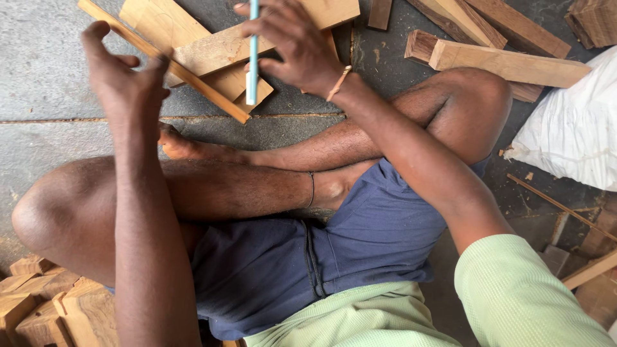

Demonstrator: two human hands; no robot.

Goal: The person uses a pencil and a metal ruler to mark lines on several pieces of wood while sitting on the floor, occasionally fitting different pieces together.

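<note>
I sit cross-legged on a concrete floor. My right hand [292, 45] is shut on a thin light-blue stick [252, 64] that hangs upright, with a white lower end. My left hand [119, 80] is raised beside it, fingers spread, holding nothing. Under both hands lie a long narrow wooden strip [193, 80] and flat wooden boards [212, 51], just past my foot [180, 146].
More wooden planks [508, 64] lie at the upper right beyond my knee. A white sack [569, 132] rests at the right edge. Small wood blocks [45, 302] are piled at the lower left, with further offcuts [588, 273] at the lower right.
</note>
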